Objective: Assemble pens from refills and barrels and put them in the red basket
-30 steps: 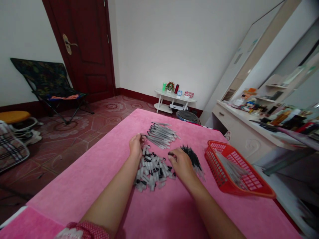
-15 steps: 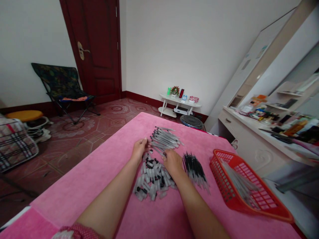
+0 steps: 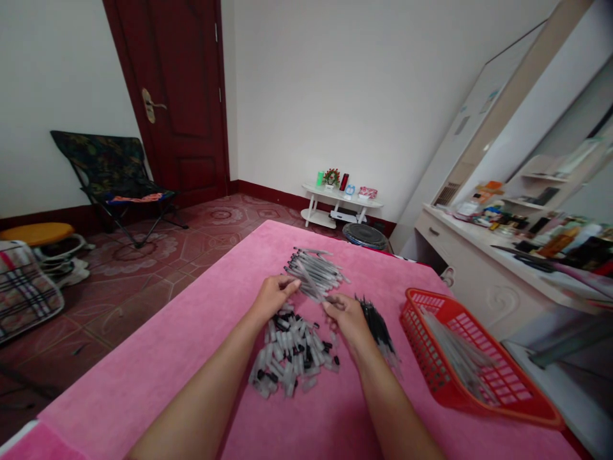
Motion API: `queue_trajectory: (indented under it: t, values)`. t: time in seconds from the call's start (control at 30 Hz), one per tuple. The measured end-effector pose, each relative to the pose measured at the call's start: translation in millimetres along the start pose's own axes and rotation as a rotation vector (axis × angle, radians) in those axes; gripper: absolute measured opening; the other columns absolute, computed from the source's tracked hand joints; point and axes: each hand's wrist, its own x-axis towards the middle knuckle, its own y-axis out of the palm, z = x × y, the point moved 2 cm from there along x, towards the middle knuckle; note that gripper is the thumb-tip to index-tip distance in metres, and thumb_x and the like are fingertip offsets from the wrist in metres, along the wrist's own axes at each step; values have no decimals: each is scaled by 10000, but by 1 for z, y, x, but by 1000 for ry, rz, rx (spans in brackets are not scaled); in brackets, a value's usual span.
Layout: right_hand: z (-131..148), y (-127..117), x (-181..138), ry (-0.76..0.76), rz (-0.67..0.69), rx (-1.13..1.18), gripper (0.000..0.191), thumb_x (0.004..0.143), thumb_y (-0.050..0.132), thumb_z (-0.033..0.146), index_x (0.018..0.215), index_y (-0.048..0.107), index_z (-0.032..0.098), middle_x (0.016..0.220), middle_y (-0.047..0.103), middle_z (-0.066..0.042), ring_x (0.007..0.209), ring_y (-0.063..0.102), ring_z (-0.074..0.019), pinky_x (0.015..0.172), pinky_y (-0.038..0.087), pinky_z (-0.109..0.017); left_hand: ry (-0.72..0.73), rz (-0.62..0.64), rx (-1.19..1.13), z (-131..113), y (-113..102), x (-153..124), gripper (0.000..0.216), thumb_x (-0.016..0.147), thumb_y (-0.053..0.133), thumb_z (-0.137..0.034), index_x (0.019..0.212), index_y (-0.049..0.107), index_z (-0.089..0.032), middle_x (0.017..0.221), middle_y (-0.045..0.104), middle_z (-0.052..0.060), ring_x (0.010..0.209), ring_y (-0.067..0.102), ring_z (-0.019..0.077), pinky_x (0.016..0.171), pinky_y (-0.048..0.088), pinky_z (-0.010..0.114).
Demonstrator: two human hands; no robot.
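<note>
My left hand (image 3: 278, 295) is closed in a pinch at the near edge of a pile of clear pens (image 3: 322, 271) with dark tips. Facing it, my right hand (image 3: 348, 314) pinches the near end of a clear pen (image 3: 313, 289), which slants up to the left between both hands. Motion blurs this pen, and the left fingertips meet its side. Below the hands lies a heap of clear and black pen caps (image 3: 292, 351). Beside my right wrist rests a bundle of dark ink refills (image 3: 378, 326), partly hidden by the hand.
A red plastic basket (image 3: 479, 406) holding clear pen barrels (image 3: 454, 351) stands on the right of the pink-covered table (image 3: 191, 332). Beyond it is a cluttered dresser (image 3: 469, 255). A round stool (image 3: 364, 236) is past the far edge; a folding chair (image 3: 119, 166) stands at left.
My right hand has drawn back slightly to the right, and the slanting pen now shows between the hands. My left hand has shifted a little nearer and turned toward it. The view has shifted slightly.
</note>
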Motion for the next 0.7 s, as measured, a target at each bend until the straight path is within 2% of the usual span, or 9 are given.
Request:
queue_trajectory:
  t: [0.1,0.2,0.3,0.37,0.53,0.63,0.7]
  values:
    - [3,7,-4,81,38,170,313,603,687,418,738,609,147,542,567,10,406,436,-88,405,321,-208,-20,152,-289,-14,17,-7,402,670,709,-410,985,678,-164,956,706,94,856,655,215,747,491,288]
    - [10,13,-11,128,134,255,355,568,733,448,720,626,146,552,574,7,424,447,-88,413,333,-210,-104,168,-500,-16,27,-13,431,645,739,-417,979,642,-161,965,701,107,858,667,220,760,503,307]
    - [15,16,-18,167,228,296,356,607,718,484,691,624,151,556,573,10,418,425,-76,418,334,-210,-170,116,-537,-10,28,-14,381,614,773,-386,871,619,-151,869,711,91,780,683,205,692,516,277]
    - [17,18,-19,151,242,271,359,642,688,504,653,614,152,539,563,13,403,401,-70,410,321,-211,-202,79,-537,-4,28,-13,378,591,790,-374,839,613,-149,822,711,77,734,687,198,662,526,273]
    - [15,15,-15,-1,130,68,276,655,646,418,610,617,147,510,577,2,402,439,-94,413,341,-220,-250,-36,-500,2,29,-10,370,572,800,-366,803,634,-130,775,710,74,679,686,195,609,543,272]
    - [10,10,-12,-52,37,-58,158,602,649,298,629,632,144,493,578,2,416,475,-116,431,371,-232,-263,-166,-469,3,17,-6,321,601,785,-344,767,647,-107,740,707,84,615,674,167,537,528,229]
    - [8,9,-13,-60,5,-95,144,599,636,273,653,641,140,489,578,0,421,490,-127,439,385,-239,-246,-265,-481,3,4,-3,279,625,772,-316,756,646,-103,714,702,75,570,658,140,512,520,208]
